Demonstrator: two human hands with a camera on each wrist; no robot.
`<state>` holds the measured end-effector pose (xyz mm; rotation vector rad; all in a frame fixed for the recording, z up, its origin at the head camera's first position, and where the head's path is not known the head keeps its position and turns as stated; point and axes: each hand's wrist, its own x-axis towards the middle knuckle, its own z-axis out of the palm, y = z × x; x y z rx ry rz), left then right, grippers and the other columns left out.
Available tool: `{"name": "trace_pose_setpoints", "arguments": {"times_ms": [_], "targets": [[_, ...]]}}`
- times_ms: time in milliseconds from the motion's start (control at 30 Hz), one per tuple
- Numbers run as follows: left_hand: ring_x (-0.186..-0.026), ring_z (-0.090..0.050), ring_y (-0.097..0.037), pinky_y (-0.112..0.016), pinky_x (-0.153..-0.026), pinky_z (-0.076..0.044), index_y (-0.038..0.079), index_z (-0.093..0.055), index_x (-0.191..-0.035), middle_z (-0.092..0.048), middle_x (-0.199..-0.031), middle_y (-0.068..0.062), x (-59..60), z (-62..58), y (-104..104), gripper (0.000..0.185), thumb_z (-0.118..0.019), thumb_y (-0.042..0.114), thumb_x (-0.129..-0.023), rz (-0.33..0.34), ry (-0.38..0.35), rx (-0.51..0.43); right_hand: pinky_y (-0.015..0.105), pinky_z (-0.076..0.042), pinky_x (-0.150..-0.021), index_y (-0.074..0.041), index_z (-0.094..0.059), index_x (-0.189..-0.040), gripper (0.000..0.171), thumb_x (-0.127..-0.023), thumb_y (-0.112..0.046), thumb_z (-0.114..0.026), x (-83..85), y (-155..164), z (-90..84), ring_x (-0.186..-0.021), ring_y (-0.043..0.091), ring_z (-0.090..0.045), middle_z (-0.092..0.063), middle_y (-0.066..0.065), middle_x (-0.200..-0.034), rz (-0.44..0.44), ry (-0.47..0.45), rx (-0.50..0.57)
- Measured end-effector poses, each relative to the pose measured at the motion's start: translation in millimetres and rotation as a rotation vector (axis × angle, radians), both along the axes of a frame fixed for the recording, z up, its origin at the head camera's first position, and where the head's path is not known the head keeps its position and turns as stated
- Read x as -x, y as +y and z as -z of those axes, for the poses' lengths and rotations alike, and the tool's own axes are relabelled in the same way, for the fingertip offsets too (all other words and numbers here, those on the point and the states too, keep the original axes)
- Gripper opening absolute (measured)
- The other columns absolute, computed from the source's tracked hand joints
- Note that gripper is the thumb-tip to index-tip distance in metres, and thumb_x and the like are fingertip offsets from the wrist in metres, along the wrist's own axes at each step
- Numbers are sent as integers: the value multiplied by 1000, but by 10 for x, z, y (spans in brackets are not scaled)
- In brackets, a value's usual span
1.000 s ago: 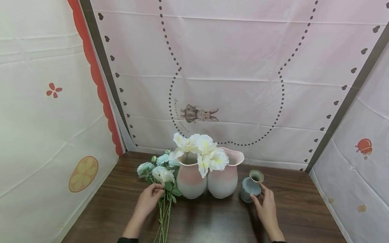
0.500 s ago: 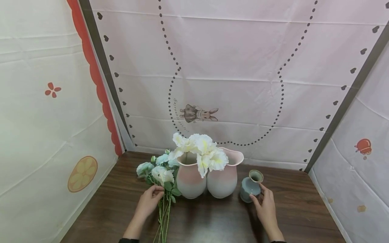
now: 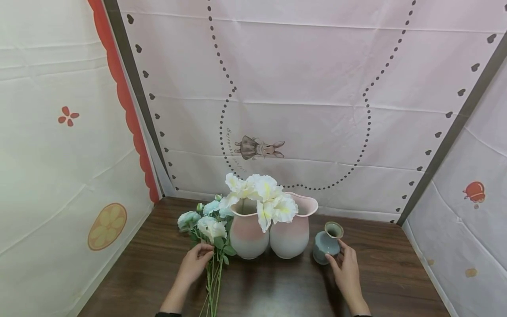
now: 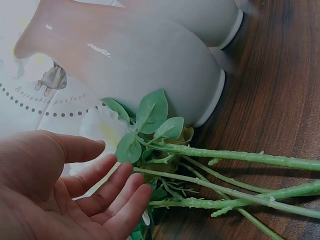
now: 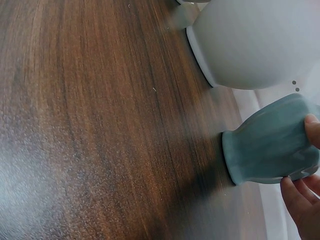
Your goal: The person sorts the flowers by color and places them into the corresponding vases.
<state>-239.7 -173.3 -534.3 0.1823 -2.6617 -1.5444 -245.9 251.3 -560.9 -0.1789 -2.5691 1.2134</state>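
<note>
On the left, a bunch of pale blue and white flowers (image 3: 211, 226) lies on the table, its green stems (image 4: 235, 156) running toward the near edge. My left hand (image 3: 196, 260) is beside the stems, fingers loosely bent with the tips right at the leaves (image 4: 152, 111) and thumb apart. At the right stands a small blue-green vase (image 5: 272, 142), upright on the table. My right hand (image 3: 346, 268) holds it, thumb on one side and fingers on the other. The vase's round mouth shows in the head view.
Two pink-and-white vases (image 3: 249, 240) stand side by side in the middle. White and yellow flowers (image 3: 269, 193) spread over their rims. Printed cloth walls (image 3: 297, 66) enclose the brown wooden table (image 3: 273, 290) at the back and sides.
</note>
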Motion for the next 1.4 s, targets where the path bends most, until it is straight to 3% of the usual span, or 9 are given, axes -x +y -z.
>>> {"name": "trace_pose_setpoints", "arguments": {"times_ms": [267,633,867,1133,1400], "targets": [[-108,-66,-40,-43,-83,-60,-11,-50,-129,-62,-123,-31,-4,27,11,36,-55,11,-101,27,-70,-106,49,-52,-100,6,-37,-145,62,-93,-8,-69,-6,-16,-3,-125,48,-52,-43,30,-133,12,41,-10],[-120,-57,-49,-49,-87,-59,-13,-39,-137,-53,-133,-39,-9,18,12,44,-52,13,-103,89,-153,-159,49,-54,-96,6,-40,-143,61,-92,-7,-70,-14,-22,12,-120,48,-56,-46,30,-129,17,88,-21],[-107,-65,-39,-46,-83,-61,-17,-35,-138,-56,-128,-38,-11,27,7,46,-51,7,-102,52,-118,-185,49,-54,-96,6,-41,-143,61,-91,-6,-71,-19,-19,20,-118,47,-56,-47,30,-127,16,101,-20],[-94,-68,-22,-32,-74,-62,-17,-44,-135,-58,-125,-36,9,72,-29,38,-50,-1,-100,-1,-115,-294,48,-54,-96,5,-40,-144,61,-93,-8,-70,-28,-14,24,-118,48,-57,-46,30,-128,11,86,-10],[-89,-69,-21,-26,-69,-60,-18,-50,-131,-62,-119,-34,-26,56,-34,36,-53,-8,-96,-26,-102,-363,48,-55,-95,4,-40,-144,60,-93,-9,-69,-30,-13,20,-117,48,-58,-47,31,-127,10,72,-21]]}}
